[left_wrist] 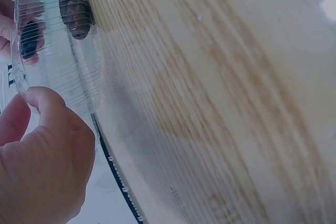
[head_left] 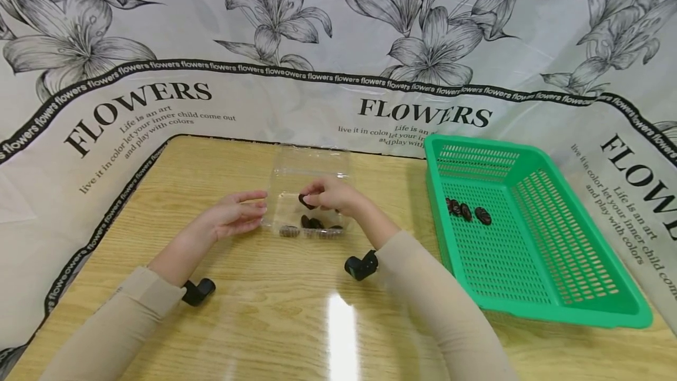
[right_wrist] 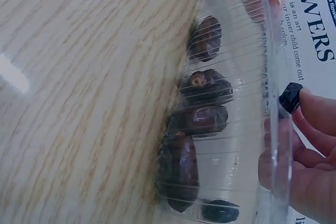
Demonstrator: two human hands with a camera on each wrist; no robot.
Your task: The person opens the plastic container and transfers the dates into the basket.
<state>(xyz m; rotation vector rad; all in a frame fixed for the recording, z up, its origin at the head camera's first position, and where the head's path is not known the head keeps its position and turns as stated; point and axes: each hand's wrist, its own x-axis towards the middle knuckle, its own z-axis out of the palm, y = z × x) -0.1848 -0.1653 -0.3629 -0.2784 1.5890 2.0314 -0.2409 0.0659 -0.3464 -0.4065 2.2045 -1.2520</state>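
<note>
Sleeves point(head_left: 449, 304) lie nearest the head camera; the right hand point(head_left: 332, 194) pinches a date point(head_left: 304, 200) over the box point(head_left: 288, 207), with the basket point(head_left: 550, 312) at three o'clock. Left wrist: the left hand point(left_wrist: 47, 163), at eight o'clock, pinches the box's edge; too lax a hold could let it slide. Right wrist: the date, at three o'clock, could slip from its narrow pinch onto the other dates point(right_wrist: 202, 119).

A white cloth point(head_left: 317, 94) stands behind the tabletop point(head_left: 285, 310) and along its sides, printed with grey line-drawn lilies point(head_left: 431, 49). Below them runs a black band point(head_left: 248, 69) repeating "flowers" in white — and under that, large black "FLOWERS" lettering point(head_left: 425, 113) with smaller lines of text. The tabletop shows yellowish wood grain — a bright glare streak point(head_left: 342, 337) lies across its front.
</note>
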